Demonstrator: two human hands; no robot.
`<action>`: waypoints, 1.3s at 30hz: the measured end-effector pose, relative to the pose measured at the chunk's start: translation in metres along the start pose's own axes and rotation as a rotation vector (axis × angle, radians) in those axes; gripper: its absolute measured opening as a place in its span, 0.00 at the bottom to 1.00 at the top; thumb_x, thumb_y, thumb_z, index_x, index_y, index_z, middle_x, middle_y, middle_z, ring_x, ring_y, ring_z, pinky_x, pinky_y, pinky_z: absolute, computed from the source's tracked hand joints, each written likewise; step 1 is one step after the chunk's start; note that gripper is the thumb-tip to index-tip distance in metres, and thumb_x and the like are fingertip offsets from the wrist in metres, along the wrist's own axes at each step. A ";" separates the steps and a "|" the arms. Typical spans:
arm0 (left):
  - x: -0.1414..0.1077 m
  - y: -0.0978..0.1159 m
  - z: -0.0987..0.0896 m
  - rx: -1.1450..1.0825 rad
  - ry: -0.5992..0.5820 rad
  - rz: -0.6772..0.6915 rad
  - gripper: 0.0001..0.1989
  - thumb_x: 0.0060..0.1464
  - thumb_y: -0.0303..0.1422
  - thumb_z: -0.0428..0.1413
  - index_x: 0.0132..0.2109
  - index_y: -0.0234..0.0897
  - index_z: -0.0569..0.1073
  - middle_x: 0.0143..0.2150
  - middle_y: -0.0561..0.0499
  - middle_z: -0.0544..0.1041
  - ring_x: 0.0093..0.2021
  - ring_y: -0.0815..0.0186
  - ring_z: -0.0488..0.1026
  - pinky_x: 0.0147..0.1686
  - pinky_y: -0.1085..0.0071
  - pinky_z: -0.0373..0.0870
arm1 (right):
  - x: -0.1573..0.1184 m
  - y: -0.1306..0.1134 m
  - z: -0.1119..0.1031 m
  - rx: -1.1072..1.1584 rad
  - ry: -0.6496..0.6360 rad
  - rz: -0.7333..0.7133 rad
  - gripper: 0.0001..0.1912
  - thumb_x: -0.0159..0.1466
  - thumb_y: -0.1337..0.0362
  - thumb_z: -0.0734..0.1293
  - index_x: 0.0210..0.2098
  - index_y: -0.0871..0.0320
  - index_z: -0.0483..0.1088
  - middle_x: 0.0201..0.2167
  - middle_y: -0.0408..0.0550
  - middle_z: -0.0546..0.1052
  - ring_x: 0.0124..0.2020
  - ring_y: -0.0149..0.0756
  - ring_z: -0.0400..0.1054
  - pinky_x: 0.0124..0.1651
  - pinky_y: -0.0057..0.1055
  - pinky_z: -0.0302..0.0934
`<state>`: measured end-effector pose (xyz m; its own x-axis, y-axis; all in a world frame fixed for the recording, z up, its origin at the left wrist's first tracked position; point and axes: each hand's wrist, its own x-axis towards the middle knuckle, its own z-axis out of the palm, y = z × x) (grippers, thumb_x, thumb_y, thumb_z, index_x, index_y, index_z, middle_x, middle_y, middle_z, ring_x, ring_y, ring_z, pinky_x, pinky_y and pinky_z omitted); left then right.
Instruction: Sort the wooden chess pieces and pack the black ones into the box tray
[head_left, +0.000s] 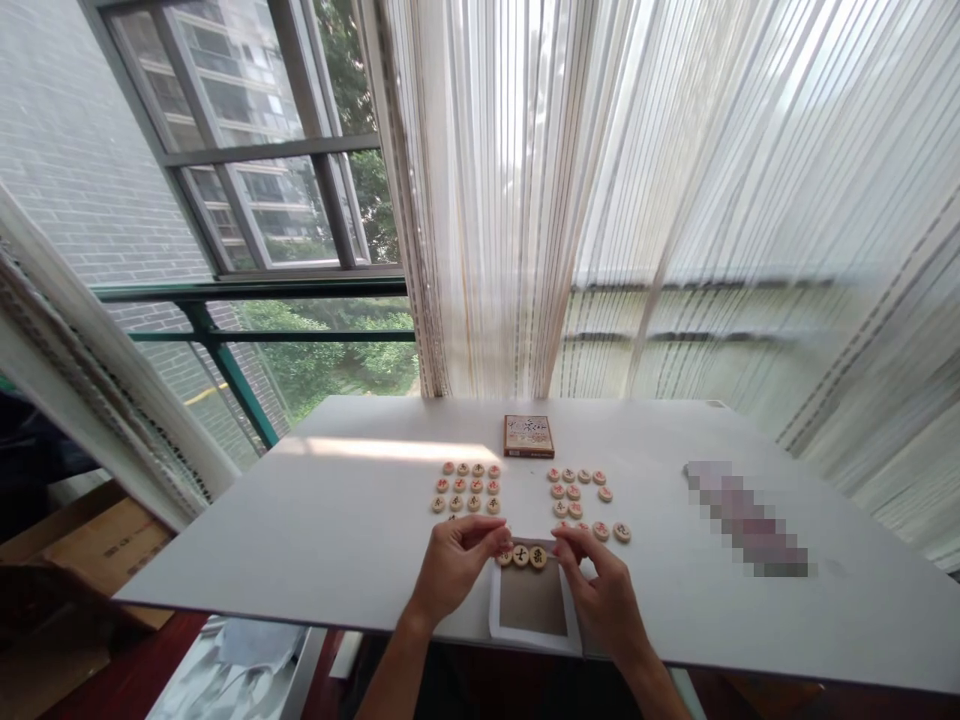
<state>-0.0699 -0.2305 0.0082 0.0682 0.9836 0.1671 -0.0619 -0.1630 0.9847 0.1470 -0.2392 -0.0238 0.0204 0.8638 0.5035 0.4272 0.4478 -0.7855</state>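
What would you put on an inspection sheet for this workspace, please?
Surface: white table, sunlit strip toward its far side.
Job's things: at least three xiangqi pieces at the far end of a white-walled tray; other xiangqi pieces in two groups on the table; printed box farther back.
Clutter: pixelated item at right.
Hands: left hand and right hand near the tray's far corners; grip unclear.
Cables: nothing seen.
Surroundings: sheer curtains, window, cardboard at left.

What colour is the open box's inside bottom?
The box bottom is greyish brown, head view.
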 end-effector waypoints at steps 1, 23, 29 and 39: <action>0.000 0.000 0.000 -0.008 -0.001 -0.008 0.18 0.52 0.41 0.67 0.44 0.32 0.82 0.39 0.43 0.85 0.37 0.55 0.84 0.41 0.62 0.82 | 0.000 0.000 0.000 0.001 0.004 0.004 0.14 0.69 0.55 0.64 0.42 0.57 0.77 0.32 0.50 0.80 0.29 0.37 0.71 0.21 0.24 0.63; 0.002 -0.004 0.002 -0.081 -0.006 -0.029 0.21 0.52 0.43 0.66 0.48 0.34 0.79 0.39 0.44 0.84 0.37 0.55 0.82 0.34 0.64 0.81 | 0.002 0.008 0.002 -0.015 0.052 -0.050 0.14 0.69 0.54 0.64 0.42 0.55 0.78 0.33 0.49 0.82 0.29 0.37 0.75 0.31 0.27 0.72; 0.004 -0.005 0.000 -0.103 0.054 -0.065 0.25 0.47 0.47 0.68 0.47 0.35 0.81 0.40 0.42 0.84 0.39 0.52 0.83 0.36 0.61 0.82 | 0.002 0.015 0.004 -0.050 0.077 -0.088 0.13 0.68 0.54 0.65 0.41 0.54 0.79 0.34 0.49 0.83 0.31 0.39 0.77 0.32 0.27 0.73; 0.003 -0.018 0.000 -0.086 0.008 -0.071 0.20 0.50 0.44 0.67 0.44 0.34 0.78 0.38 0.45 0.82 0.36 0.56 0.82 0.33 0.65 0.81 | 0.002 0.014 0.004 -0.057 0.070 -0.094 0.11 0.68 0.56 0.66 0.41 0.54 0.78 0.35 0.49 0.83 0.33 0.40 0.78 0.34 0.27 0.74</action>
<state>-0.0688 -0.2250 -0.0092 0.0674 0.9931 0.0959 -0.1421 -0.0856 0.9861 0.1499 -0.2300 -0.0351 0.0403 0.7994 0.5995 0.4806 0.5105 -0.7130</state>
